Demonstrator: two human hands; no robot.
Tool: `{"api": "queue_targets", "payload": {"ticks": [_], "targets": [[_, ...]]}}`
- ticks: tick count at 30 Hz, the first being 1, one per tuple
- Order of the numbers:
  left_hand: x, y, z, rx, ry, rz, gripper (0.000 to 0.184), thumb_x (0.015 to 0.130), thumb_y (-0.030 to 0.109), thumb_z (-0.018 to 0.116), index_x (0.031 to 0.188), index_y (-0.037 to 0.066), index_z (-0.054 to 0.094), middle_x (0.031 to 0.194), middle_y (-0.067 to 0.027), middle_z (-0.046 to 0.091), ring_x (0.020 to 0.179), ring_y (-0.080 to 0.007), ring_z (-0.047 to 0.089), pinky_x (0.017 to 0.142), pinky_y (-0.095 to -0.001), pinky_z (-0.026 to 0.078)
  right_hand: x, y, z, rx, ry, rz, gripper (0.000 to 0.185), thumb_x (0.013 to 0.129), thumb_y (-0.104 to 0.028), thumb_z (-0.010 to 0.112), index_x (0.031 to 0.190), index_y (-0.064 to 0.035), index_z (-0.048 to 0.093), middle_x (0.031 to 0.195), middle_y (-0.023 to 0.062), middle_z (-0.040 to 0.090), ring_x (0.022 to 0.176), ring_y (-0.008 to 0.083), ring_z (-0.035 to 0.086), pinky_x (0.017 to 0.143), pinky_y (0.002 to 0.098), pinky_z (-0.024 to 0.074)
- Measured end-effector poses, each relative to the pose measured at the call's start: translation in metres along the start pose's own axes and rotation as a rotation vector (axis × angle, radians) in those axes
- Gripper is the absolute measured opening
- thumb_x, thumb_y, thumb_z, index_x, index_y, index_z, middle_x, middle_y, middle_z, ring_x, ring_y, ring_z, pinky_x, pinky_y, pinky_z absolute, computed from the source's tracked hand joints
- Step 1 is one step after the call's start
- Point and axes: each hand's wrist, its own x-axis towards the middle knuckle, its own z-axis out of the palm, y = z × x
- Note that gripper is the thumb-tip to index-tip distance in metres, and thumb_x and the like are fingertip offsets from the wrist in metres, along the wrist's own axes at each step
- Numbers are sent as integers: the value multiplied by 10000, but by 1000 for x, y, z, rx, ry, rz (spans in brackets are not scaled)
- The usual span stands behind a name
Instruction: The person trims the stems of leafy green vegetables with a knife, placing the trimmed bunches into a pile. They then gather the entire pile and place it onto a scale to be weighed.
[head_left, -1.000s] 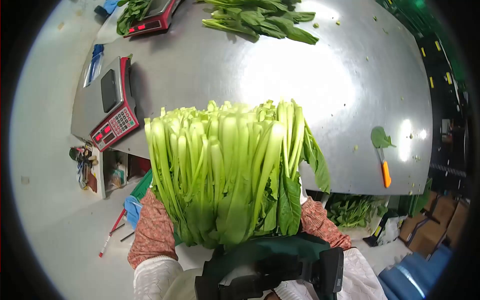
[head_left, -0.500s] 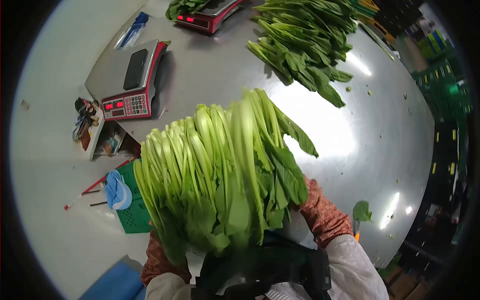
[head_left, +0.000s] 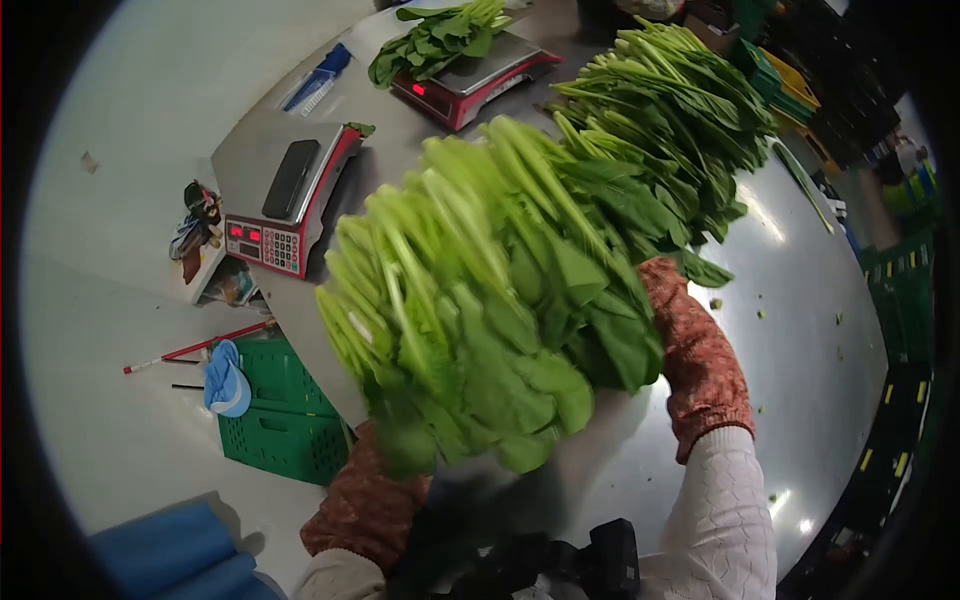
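Observation:
A wide bundle of leafy greens (head_left: 480,280) with long pale-green stalks is held up over the metal table, stalk ends pointing away from me, slightly blurred. My left hand (head_left: 380,485) supports its near left side, and my right hand (head_left: 668,305) grips its right side. Leaves cover the fingers of both. Reddish-brown patterned covers wrap my forearms below the knitted sleeves. Just beyond the bundle's right end lies a pile of similar greens (head_left: 690,100), which the bundle overlaps in view.
A red-trimmed scale (head_left: 265,245) bears a dark phone (head_left: 291,180). Another scale (head_left: 470,85) has greens (head_left: 440,40) on it. On the left are a green crate (head_left: 285,430), a blue cap (head_left: 228,380) and a shelf. Scraps dot the metal table (head_left: 800,350); dark crates line the right.
Both my hands have carried the greens forward and to the right, toward the pile, and the bundle has tilted. The view has shifted, showing more of the far scale and its greens.

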Motion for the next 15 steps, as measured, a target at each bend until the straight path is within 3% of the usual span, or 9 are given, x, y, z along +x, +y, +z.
{"api": "queue_targets", "payload": {"ticks": [7,15], "targets": [[53,-40,65,-55,79,58,875,932,660,498,1493,9,331,1341,-172,563,1200,-293,580,971,-409,511,70,40,-79,-391,25,21,343,1042,-253,460,1249,-14,594,1070,108,687,961,217,658,847,347,525],[62,-49,73,-50,119,93,879,932,650,510,1494,1,322,1336,-179,563,1201,-299,579,970,-410,511,77,61,-129,-648,-33,2,348,1047,-265,440,1241,-25,600,1058,115,695,952,235,666,849,365,526]]}}
